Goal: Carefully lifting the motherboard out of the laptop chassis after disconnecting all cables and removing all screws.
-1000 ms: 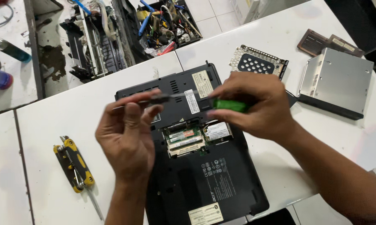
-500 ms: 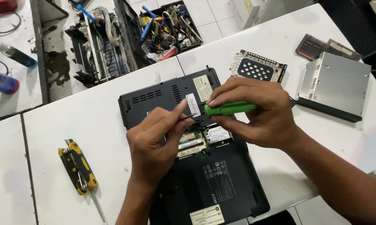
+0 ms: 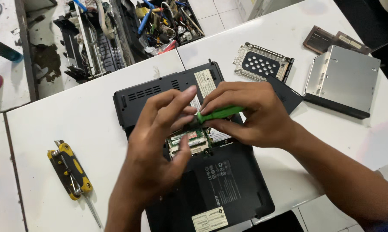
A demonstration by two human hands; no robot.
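A green-handled screwdriver (image 3: 219, 113) is gripped in the closed right hand (image 3: 249, 114) and steadied at its tip by the half-curled fingers of the left hand (image 3: 159, 141) over the opened memory bay (image 3: 189, 141), where green modules are seated, of an upturned black laptop (image 3: 219, 189) at the table's (image 3: 86, 116) middle.

Green tool (image 3: 222, 113): tip hidden behind left hand (image 3: 159, 141). Laptop (image 3: 228, 189): open bay partly covered by both hands, near corner cut by bottom edge. Label print too small.
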